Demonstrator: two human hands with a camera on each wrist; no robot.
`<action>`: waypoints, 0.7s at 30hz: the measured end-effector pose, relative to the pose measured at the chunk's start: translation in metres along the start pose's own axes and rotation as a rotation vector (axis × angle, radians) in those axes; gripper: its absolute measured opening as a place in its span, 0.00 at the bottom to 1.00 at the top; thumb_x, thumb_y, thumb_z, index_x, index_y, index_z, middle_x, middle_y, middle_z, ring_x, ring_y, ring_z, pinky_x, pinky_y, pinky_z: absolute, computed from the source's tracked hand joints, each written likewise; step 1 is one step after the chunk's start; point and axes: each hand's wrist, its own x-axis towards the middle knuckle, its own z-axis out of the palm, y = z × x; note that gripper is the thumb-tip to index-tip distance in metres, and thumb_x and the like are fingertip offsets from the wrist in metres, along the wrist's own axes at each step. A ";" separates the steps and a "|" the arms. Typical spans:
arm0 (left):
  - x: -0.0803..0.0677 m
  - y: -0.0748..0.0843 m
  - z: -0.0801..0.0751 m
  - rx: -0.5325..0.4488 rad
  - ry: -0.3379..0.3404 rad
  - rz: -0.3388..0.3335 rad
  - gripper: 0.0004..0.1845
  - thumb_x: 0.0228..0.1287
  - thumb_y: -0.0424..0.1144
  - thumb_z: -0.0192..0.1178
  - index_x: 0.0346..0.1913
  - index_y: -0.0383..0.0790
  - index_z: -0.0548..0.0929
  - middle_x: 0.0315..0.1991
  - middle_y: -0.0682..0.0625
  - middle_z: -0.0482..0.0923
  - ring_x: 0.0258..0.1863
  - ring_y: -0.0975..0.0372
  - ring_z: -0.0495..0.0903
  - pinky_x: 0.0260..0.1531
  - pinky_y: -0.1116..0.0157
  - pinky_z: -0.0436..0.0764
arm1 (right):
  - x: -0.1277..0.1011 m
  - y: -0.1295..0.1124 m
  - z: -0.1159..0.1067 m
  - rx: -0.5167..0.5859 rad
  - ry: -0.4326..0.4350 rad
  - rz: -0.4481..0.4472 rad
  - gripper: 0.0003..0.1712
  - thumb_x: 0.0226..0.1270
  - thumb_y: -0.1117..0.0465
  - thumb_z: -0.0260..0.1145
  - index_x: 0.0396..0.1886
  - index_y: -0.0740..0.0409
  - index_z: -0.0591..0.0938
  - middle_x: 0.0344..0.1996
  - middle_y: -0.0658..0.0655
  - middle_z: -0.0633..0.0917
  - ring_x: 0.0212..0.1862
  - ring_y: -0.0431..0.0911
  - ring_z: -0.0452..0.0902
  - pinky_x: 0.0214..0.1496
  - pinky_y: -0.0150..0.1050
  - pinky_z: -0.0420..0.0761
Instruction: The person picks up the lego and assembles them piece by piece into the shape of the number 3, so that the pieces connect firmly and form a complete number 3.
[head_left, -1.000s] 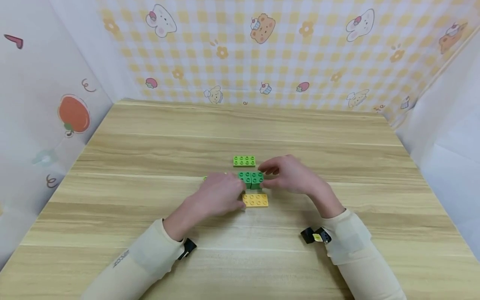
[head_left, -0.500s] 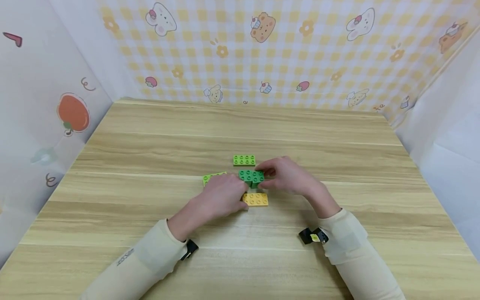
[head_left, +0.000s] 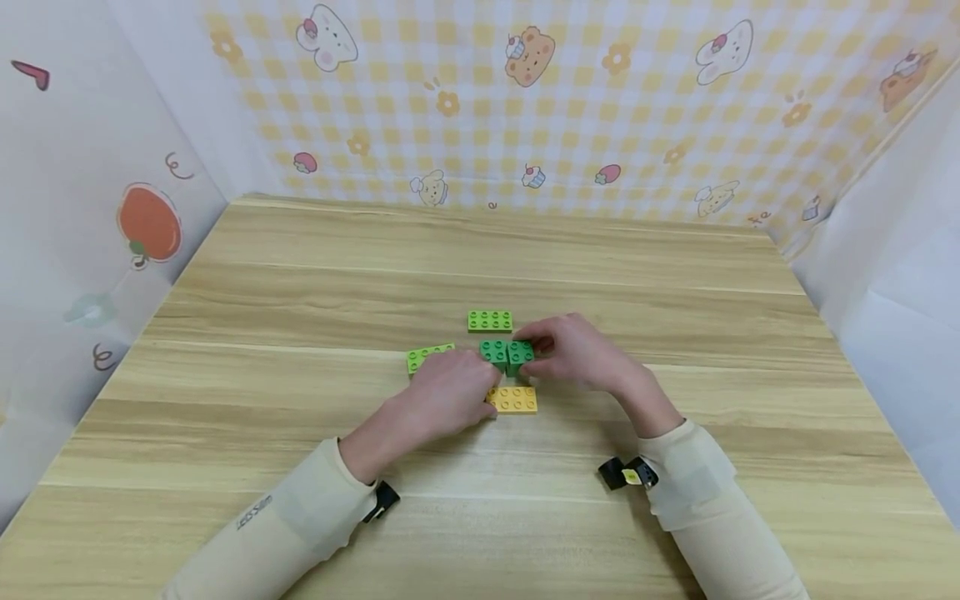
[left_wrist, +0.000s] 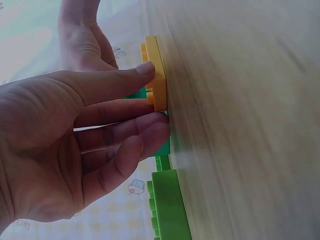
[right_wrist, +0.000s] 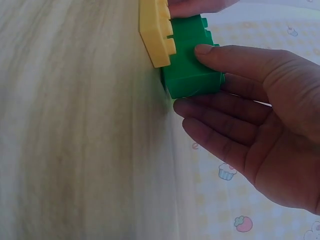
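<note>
Dark green blocks [head_left: 507,354] are held near the middle of the table [head_left: 300,300]. There are two of them, side by side, and they look a little tipped against each other. The right block [right_wrist: 192,62] is pinched by the right hand [head_left: 581,354], with the thumb on one side and the fingers [right_wrist: 220,145] on the other. The left hand [head_left: 446,392] is set against the left block, with its fingers [left_wrist: 125,132] bent only a little; how tightly that block is held cannot be told.

A yellow plate [head_left: 512,400] lies flat just in front of the dark green blocks, toward the near edge. It is touched by the thumb of the left hand in the left wrist view. A light green plate [head_left: 490,321] lies flat just behind the blocks, toward the far edge. Another light green plate [head_left: 429,357] is seen just left of the blocks, partly hidden by the left hand.

Cream sleeves are worn on both arms.
</note>
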 end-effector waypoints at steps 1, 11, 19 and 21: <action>0.000 0.000 0.000 0.001 0.000 0.000 0.13 0.60 0.48 0.79 0.34 0.44 0.88 0.30 0.52 0.84 0.32 0.59 0.81 0.32 0.58 0.84 | -0.001 0.000 -0.001 0.000 0.007 0.003 0.21 0.66 0.63 0.77 0.59 0.59 0.88 0.48 0.54 0.91 0.46 0.44 0.87 0.51 0.43 0.88; -0.004 -0.005 -0.001 -0.018 -0.005 0.001 0.16 0.58 0.46 0.80 0.27 0.44 0.82 0.25 0.53 0.77 0.25 0.61 0.72 0.30 0.59 0.80 | -0.012 -0.006 -0.013 0.000 0.063 0.019 0.23 0.67 0.63 0.76 0.61 0.60 0.87 0.55 0.58 0.90 0.55 0.51 0.88 0.59 0.52 0.86; -0.007 -0.009 -0.001 -0.066 0.010 0.015 0.18 0.56 0.42 0.81 0.22 0.43 0.80 0.20 0.54 0.74 0.23 0.61 0.70 0.31 0.60 0.79 | -0.017 -0.015 -0.013 0.027 0.057 0.013 0.23 0.64 0.63 0.78 0.59 0.58 0.88 0.50 0.53 0.91 0.51 0.46 0.88 0.56 0.49 0.88; -0.007 -0.009 -0.001 -0.075 0.007 0.013 0.18 0.56 0.42 0.81 0.23 0.43 0.80 0.20 0.55 0.73 0.23 0.62 0.69 0.31 0.61 0.77 | -0.018 -0.017 -0.013 0.030 0.050 0.012 0.22 0.64 0.63 0.78 0.59 0.57 0.88 0.49 0.52 0.92 0.50 0.45 0.88 0.55 0.47 0.88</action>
